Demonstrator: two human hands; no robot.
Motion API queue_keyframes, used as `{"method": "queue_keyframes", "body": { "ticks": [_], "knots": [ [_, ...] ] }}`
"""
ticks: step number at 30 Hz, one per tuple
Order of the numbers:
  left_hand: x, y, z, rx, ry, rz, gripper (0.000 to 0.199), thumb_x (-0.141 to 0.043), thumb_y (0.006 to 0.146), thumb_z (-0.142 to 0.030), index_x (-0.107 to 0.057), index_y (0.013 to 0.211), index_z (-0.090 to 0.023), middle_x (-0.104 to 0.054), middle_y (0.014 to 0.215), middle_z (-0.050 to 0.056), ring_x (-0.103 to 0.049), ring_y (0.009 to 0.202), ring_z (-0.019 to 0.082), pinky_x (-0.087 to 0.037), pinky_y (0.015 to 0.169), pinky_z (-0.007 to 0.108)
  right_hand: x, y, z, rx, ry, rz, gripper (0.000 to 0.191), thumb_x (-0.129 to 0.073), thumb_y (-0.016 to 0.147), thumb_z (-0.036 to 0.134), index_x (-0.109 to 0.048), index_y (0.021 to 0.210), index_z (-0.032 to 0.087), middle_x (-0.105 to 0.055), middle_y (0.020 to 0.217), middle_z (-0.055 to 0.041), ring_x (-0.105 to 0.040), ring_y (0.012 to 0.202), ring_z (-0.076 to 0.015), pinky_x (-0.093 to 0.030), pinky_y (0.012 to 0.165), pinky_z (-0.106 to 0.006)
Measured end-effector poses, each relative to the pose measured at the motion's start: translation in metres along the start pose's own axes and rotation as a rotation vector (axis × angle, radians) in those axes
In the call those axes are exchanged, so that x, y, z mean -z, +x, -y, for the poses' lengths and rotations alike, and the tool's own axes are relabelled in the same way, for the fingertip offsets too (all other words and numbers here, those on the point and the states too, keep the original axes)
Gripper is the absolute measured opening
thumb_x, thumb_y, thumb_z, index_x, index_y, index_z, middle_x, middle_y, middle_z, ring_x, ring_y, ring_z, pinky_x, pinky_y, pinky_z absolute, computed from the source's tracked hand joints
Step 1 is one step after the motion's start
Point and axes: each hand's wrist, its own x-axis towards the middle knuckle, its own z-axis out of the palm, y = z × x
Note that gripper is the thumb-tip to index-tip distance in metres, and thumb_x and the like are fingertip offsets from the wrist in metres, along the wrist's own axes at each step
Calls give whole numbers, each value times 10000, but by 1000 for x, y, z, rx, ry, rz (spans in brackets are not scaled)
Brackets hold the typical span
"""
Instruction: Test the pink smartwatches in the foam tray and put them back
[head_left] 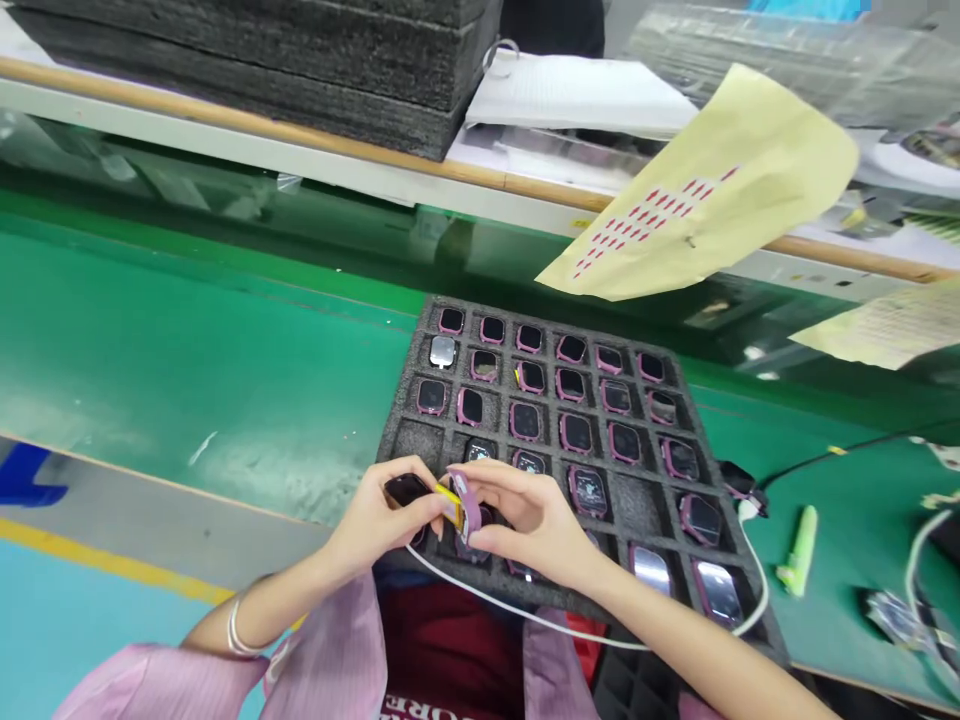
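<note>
Above the near left part of a dark foam tray [636, 505], my two hands are close together. In my left hand [390, 510] is a dark watch screen [406, 488], gripped between thumb and fingers, with a yellow strip [451, 497] showing beside it. My right hand [529, 515] pinches a purple watch case [468, 508], held on edge. The yellow strip sits between screen and case; how they join is hidden by my fingers. Several purple-framed watches [576, 433] lie in the tray's compartments under and around my hands.
A white cable [510, 602] crosses the tray's near side. On the green bench [187, 350] to the right lies a light green tool [799, 550]. Black foam blocks [262, 70] stand on the shelf behind. A yellow paper with red arrows [697, 200] hangs over its edge.
</note>
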Motion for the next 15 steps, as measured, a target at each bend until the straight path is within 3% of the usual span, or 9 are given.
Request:
{"method": "queue_keyframes", "body": {
  "ticks": [3,9,15],
  "knots": [
    [1,2,-4,13,66,42,297,-769,688,-357,-553,726,-157,-600,549,-21,-451,433,79,-282,427,182,0,-3,6,51,-131,77,467,-782,745,276,-642,1186,213,-560,1154,-117,-613,960,-195,-516,863,-369],
    [3,3,-13,-25,151,66,403,-850,513,-220,-493,690,-164,-478,627,-78,-395,611,90,-305,563,192,2,-4,14,143,-399,211,468,-736,792,340,-618,1229,222,-620,1041,-104,-589,977,-218,-483,880,-389],
    [5,0,-10,34,122,128,480,-857,525,-240,-429,735,-185,-464,654,-84,-391,629,96,-296,574,200,0,-4,14,119,-346,249,499,-728,791,389,-621,1235,189,-618,1046,-125,-589,908,-210,-486,809,-384]
  ]
}}
